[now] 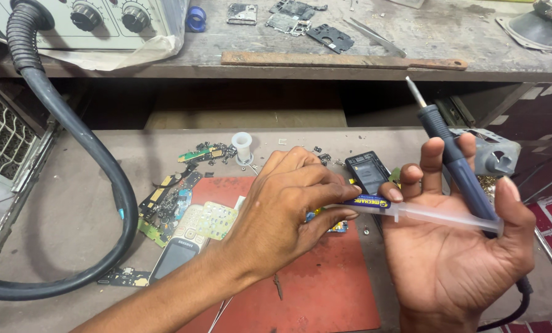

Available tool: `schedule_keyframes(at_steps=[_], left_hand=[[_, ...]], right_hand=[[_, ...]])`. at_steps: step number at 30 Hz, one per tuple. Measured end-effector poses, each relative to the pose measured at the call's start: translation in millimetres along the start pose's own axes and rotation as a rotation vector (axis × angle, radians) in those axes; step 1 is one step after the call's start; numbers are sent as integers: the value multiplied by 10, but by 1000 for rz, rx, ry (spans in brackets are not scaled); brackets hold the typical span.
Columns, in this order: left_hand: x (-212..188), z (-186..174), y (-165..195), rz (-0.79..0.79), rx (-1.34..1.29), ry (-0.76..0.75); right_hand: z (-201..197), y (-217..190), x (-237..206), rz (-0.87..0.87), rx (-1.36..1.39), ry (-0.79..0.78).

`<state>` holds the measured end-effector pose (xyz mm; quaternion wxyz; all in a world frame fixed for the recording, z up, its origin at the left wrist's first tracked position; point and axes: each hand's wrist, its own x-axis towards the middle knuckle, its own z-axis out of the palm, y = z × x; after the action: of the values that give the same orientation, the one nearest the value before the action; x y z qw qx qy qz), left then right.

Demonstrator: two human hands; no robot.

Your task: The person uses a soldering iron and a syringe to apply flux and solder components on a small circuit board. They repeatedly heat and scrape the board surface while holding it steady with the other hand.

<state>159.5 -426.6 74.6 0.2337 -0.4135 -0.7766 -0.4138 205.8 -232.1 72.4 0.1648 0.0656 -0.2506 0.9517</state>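
Two hands over one desk [60, 203]. Thick black hose [84, 160], left of frame. Red mat [325, 290], lower centre. Right hand [461, 246], palm up, cradles blue soldering iron [455, 160] and clear syringe [411, 213]. Left hand [282, 209] pinches the syringe's labelled end. Best kept steady, iron tip [415, 91] pointing away from fingers.

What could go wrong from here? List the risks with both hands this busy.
1. The right hand holds both a soldering iron and a syringe; if the iron is hot, its tip, pointing up past the fingers, could burn skin or the plastic barrel.
2. The left hand works at the syringe's tip, so paste might spill onto the red mat.
3. The iron's cord could snag the parts lying nearby.
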Motion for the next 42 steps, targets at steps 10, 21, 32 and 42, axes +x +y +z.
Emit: schedule_keyframes(at_steps=[10,21,32,42], left_hand=[[-33,14,38,-72,-92,-63],[-28,28,58,-99,-181,-65],[-24,57,-20,-117,-161,-98],[-33,40,-96,-165,-205,-112]], right_hand=[[-86,-19,-20,35,104,-43],[-104,-53,-35,97,281,-186],[7,31,-40,29,26,-36],[2,69,-8,28,-1,-112]])
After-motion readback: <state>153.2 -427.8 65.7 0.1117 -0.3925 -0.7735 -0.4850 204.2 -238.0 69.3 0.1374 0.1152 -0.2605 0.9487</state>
